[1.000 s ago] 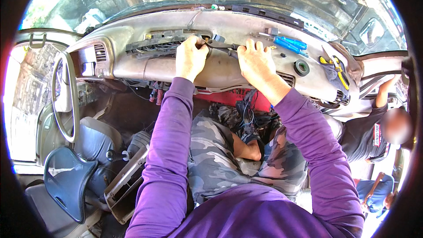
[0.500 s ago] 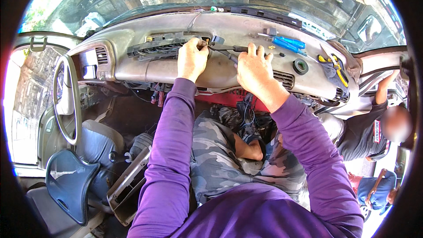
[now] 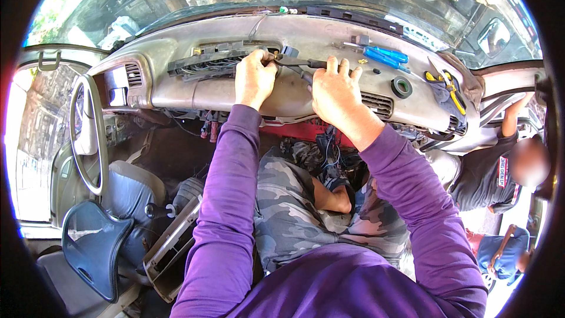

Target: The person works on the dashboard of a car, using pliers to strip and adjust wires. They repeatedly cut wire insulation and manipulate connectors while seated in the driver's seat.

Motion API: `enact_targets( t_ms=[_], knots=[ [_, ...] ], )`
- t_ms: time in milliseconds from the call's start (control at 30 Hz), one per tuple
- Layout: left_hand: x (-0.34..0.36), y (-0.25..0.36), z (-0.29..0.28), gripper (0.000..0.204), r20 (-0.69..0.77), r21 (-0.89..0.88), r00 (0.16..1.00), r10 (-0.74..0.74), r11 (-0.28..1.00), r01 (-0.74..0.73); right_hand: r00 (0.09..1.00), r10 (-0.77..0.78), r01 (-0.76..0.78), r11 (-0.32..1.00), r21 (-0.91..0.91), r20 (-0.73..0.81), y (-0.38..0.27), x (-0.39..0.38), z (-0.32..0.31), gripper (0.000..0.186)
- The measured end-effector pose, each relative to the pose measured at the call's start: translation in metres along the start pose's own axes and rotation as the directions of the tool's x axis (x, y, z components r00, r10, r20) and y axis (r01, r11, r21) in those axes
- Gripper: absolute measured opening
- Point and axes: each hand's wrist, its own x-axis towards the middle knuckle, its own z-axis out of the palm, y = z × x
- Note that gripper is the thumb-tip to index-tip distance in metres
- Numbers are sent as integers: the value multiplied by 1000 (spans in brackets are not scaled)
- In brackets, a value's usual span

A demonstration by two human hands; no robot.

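Note:
Both my hands are over the pale dashboard [image 3: 288,97]. My left hand [image 3: 255,82] pinches a small brass-coloured piece [image 3: 275,54], perhaps a wire terminal, between thumb and fingertips. My right hand [image 3: 338,91] is closed on the dark handles of what look like slim pliers [image 3: 303,63]. Their narrow end points left and meets the piece at my left fingertips; the exact contact is too small to make out. Left of my left hand, a long dark unit packed with wires [image 3: 206,66] lies along the dashboard.
Blue-handled screwdrivers [image 3: 385,56], a roll of dark tape [image 3: 401,88] and yellow-black pliers [image 3: 452,91] on a cloth lie to the right. A steering wheel [image 3: 103,135] stands at left. Loose wiring [image 3: 329,150] hangs below the dashboard. Another person [image 3: 485,174] is outside at right.
Both hands have shifted slightly left, with the pliers and the small piece between them. The tools lying on the dashboard have stayed in place.

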Motion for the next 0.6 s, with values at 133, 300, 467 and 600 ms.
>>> enact_targets(
  t_ms=[133,300,467,600],
  knots=[
    [0,-2,-2,24,23,-38,999,-26,999,27,1000,-17,16,999,37,20,0,2,-3,35],
    [-2,5,-2,23,34,-22,999,-27,999,28,995,-53,48,997,-54,-88,11,3,3,27],
    [-1,1,-2,23,13,-42,1000,-11,999,12,983,-99,87,993,-80,-155,17,9,6,23],
    [-2,2,-2,23,17,-28,1000,-14,1000,14,990,-90,91,996,4,-111,21,10,7,23]
  ],
)
